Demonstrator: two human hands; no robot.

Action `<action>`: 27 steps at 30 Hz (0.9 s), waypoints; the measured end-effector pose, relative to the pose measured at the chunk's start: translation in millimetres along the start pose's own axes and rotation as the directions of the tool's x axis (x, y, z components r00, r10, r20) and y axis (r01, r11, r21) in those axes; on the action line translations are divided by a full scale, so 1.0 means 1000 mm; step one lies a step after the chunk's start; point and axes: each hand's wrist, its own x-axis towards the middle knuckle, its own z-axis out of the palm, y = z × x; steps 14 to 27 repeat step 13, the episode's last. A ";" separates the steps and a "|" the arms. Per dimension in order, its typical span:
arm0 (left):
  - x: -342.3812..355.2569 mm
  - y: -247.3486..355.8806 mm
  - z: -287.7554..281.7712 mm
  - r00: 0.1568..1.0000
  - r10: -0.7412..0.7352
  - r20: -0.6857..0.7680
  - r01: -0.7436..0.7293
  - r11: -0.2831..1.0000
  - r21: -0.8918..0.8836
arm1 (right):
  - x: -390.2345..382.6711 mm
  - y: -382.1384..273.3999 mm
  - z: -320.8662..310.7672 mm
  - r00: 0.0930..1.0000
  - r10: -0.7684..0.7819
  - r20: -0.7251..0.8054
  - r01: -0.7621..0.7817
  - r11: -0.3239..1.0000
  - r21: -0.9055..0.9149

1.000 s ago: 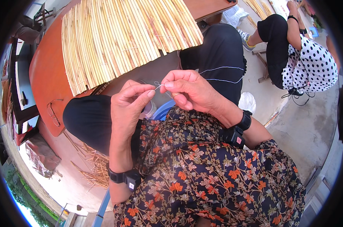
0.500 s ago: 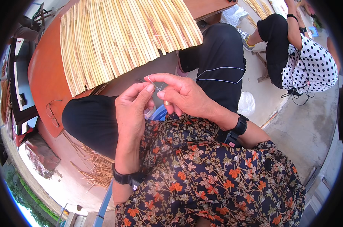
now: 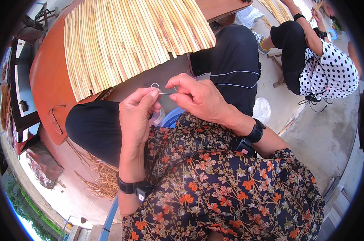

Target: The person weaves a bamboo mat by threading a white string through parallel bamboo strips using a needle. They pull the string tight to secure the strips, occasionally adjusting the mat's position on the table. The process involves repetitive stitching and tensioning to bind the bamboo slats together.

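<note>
My left hand [image 3: 137,105] is closed, its thumb and forefinger pinching a white thread [image 3: 165,94]. A small loop of the thread stands up above those fingertips. Just to the right, my right hand [image 3: 202,98] has thumb and forefinger bent and apart at the tips. The thread runs straight from the left fingertips to this hand, which appears to hold it; where it is gripped is hidden. More thread trails from behind the right hand in a long bend over my black-trousered right knee [image 3: 240,52].
A mat of straw-coloured stalks [image 3: 130,40] lies on the reddish-brown table [image 3: 49,76] ahead. Glasses [image 3: 54,119] rest near the table's edge. Loose stalks [image 3: 101,176] lie on the floor at left. Something blue [image 3: 172,117] is below my hands. Another person in a polka-dot top [image 3: 330,68] sits at right.
My hands have drawn apart, pulling the thread straight between them. The small loop now stands at the left fingertips, and the crossed thread has left the right forefinger. The other person's arms have moved.
</note>
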 end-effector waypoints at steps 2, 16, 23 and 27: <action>-0.002 0.006 0.000 0.995 -0.073 0.073 0.074 0.997 -0.007 | 0.002 0.008 0.000 0.998 -0.033 -0.059 0.030 0.998 -0.056; 0.004 -0.014 -0.008 0.927 -0.253 0.278 0.258 0.966 0.018 | 0.007 0.021 0.003 0.994 -0.079 -0.076 0.078 0.997 -0.005; 0.004 -0.014 -0.008 0.927 -0.253 0.278 0.258 0.966 0.018 | 0.007 0.021 0.003 0.994 -0.079 -0.076 0.078 0.997 -0.005; 0.004 -0.014 -0.008 0.927 -0.253 0.278 0.258 0.966 0.018 | 0.007 0.021 0.003 0.994 -0.079 -0.076 0.078 0.997 -0.005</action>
